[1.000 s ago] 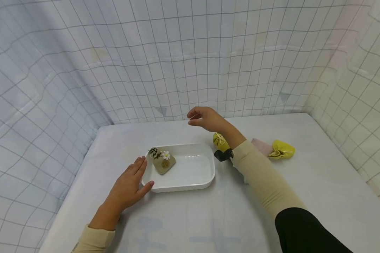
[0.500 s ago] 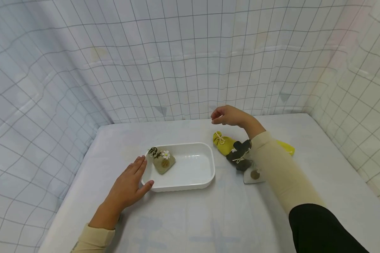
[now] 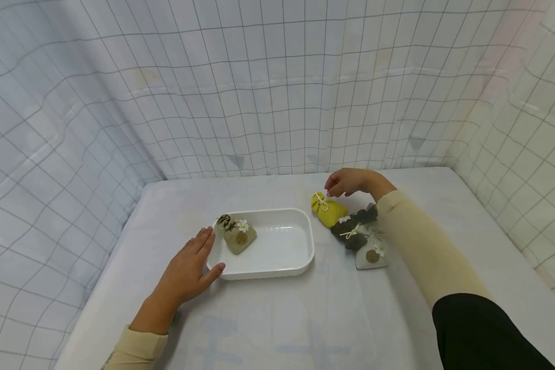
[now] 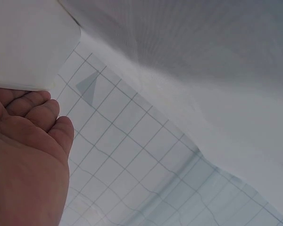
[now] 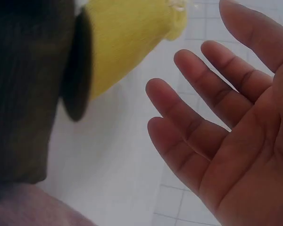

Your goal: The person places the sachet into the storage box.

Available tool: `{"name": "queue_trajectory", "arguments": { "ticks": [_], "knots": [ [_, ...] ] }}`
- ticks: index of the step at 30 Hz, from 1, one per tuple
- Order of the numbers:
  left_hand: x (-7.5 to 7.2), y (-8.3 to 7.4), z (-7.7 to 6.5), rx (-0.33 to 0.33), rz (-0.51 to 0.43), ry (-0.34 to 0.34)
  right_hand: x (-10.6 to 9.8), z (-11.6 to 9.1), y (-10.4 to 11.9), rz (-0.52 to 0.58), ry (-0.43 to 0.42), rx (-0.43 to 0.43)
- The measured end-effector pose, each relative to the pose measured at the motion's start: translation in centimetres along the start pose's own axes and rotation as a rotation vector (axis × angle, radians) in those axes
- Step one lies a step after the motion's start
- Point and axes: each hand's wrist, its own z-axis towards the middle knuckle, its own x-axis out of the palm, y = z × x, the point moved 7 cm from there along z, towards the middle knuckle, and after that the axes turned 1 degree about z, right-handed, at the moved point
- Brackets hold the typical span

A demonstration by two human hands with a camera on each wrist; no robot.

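My left hand [image 3: 187, 272] rests along the left rim of a white rectangular dish [image 3: 277, 252], its fingers straight; the left wrist view shows the fingertips against the dish's outer side. Inside the dish, at its left end, lies a beige drawstring pouch [image 3: 238, 240] with a white flower and a round patch. My right hand [image 3: 349, 182] hovers by a yellow drawstring pouch [image 3: 330, 211], holding nothing. In the right wrist view its fingers [image 5: 191, 127] are loosely bent and apart from the yellow cloth. A dark pouch [image 3: 349, 231] and a pale flowered pouch [image 3: 372, 254] lie close by.
White cloth covers the table [image 3: 277, 318]. A grid-patterned curtain [image 3: 277, 103] hangs along its back and both sides. The right sleeve [image 3: 430, 246] hides the table area to the right of the pouches.
My right hand has moved right from beyond the dish and lowered towards the yellow pouch, uncovering the dark and pale pouches. The sleeve now covers the pink and yellow pouches at right. My left hand stays put.
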Motion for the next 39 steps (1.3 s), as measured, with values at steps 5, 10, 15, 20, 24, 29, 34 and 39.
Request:
{"name": "queue_trajectory", "arguments": {
  "ticks": [5,10,15,20,24,29,34,39],
  "knots": [
    [0.0,0.0,-0.1,-0.009,-0.002,0.007,0.7,0.4,-1.1,-0.006,0.063,0.065],
    [0.1,0.1,-0.1,-0.011,-0.001,0.013,1.3,0.4,-1.3,-0.006,0.089,0.098],
    [-0.1,0.0,0.0,-0.005,0.001,0.001,1.6,0.3,-1.1,-0.013,0.115,0.11],
    [-0.1,-0.1,0.0,0.012,0.007,-0.026,1.9,0.5,-1.3,-0.005,0.14,0.128],
    [0.0,0.0,0.0,0.011,0.008,-0.021,2.1,0.6,-1.2,0.004,0.152,0.125],
    [0.0,-0.1,-0.1,0.01,0.004,-0.021,2.2,0.8,-1.2,0.013,0.149,0.102],
    [0.0,0.0,-0.1,-0.001,0.002,-0.008,1.9,0.9,-1.2,0.018,0.131,0.064],
    [0.2,0.1,0.0,-0.009,0.004,0.009,1.5,1.0,-1.0,0.028,0.101,0.024]
  ]
}}
